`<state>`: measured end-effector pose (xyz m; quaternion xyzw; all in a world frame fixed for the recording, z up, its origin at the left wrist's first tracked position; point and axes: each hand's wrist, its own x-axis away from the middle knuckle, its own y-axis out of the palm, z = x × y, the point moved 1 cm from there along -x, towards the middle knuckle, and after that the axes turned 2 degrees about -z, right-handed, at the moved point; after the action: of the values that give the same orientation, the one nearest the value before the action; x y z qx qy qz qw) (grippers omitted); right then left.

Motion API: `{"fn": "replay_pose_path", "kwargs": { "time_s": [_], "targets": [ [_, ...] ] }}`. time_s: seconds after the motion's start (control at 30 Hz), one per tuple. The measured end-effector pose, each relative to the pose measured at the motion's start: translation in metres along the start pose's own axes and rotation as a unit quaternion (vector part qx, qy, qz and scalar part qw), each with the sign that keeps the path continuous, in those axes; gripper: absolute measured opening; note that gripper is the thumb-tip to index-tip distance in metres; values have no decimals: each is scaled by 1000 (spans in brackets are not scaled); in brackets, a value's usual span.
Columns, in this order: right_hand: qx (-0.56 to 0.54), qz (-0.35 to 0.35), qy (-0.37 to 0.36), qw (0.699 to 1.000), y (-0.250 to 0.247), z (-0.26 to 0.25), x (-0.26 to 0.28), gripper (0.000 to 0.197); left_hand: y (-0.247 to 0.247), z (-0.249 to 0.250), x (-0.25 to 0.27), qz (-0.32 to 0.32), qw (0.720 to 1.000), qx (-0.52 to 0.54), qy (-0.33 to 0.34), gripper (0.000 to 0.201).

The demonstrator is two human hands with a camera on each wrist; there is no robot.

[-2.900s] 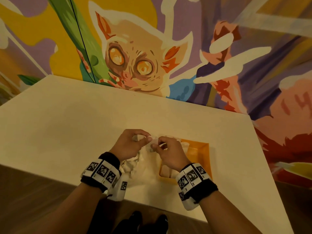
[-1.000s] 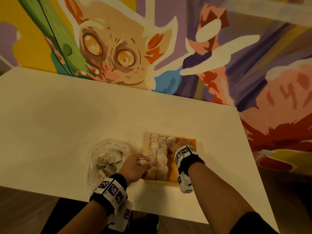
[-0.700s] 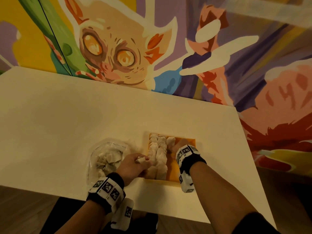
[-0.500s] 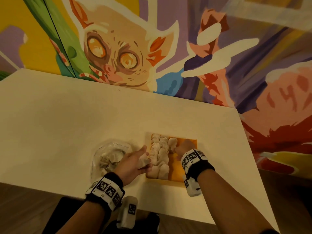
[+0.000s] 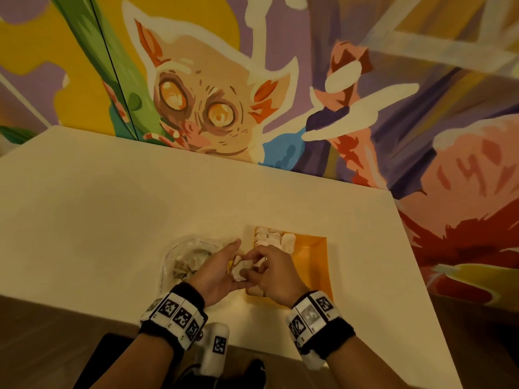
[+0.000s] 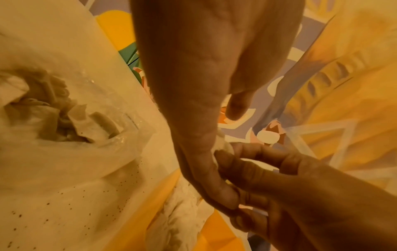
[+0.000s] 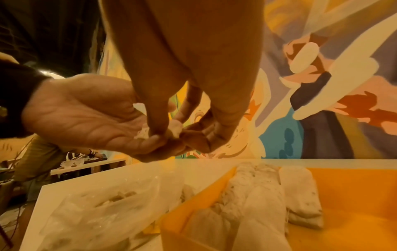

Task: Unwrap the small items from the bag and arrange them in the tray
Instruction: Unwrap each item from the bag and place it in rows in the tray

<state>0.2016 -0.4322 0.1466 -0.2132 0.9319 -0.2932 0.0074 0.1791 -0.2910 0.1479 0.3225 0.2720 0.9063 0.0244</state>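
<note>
A small white wrapped item [image 5: 239, 271] is held between both hands above the near left edge of the orange tray [image 5: 314, 256]. My left hand [image 5: 224, 269] cradles it on curled fingers, thumb apart. My right hand [image 5: 259, 266] pinches its wrapper with the fingertips [image 7: 159, 134]. The same item [image 7: 175, 129] shows between the fingers in the right wrist view, and also as the item [image 6: 224, 146] in the left wrist view. Several white pieces [image 5: 270, 238] lie in rows along the tray's left side. The clear plastic bag [image 5: 184, 261], holding more pieces, lies left of the tray.
The tray's right half [image 7: 354, 195] is bare orange. The white table [image 5: 118, 209] stretches wide to the left and back. Its near edge runs just under my wrists. A painted mural wall [image 5: 280, 80] stands behind the table.
My right hand has left the tray's pieces and come to the left hand. The left hand has lifted the white item, and both hands now hold it over the tray's left edge.
</note>
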Motion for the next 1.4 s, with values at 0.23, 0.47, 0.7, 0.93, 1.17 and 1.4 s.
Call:
{"fn": "replay_pose_path", "kwargs": {
  "time_s": [0.23, 0.47, 0.7, 0.93, 1.17, 1.4],
  "targets": [
    [-81, 71, 18, 994, -3, 7, 11, 11, -4, -2, 7, 11, 999, -51, 15, 28],
    [-229, 94, 74, 966, -5, 15, 19, 19, -5, 4, 11, 35, 978, -173, 114, 17],
    [-149, 91, 27, 984, -11, 18, 16, 33, 5, 24, 9, 90, 781, -531, 315, 4],
    [-21, 89, -14, 996, -20, 11, 8, 15, 20, 35, 15, 69, 690, -619, 370, 9],
    [-1, 71, -35, 997, -26, 7, 6, 5, 23, 35, 9, 45, 677, -640, 360, 8],
    [58, 10, 22, 998, -36, 20, -4, 12, 21, 31, -3, 34, 686, -659, 306, 16]
  ]
}}
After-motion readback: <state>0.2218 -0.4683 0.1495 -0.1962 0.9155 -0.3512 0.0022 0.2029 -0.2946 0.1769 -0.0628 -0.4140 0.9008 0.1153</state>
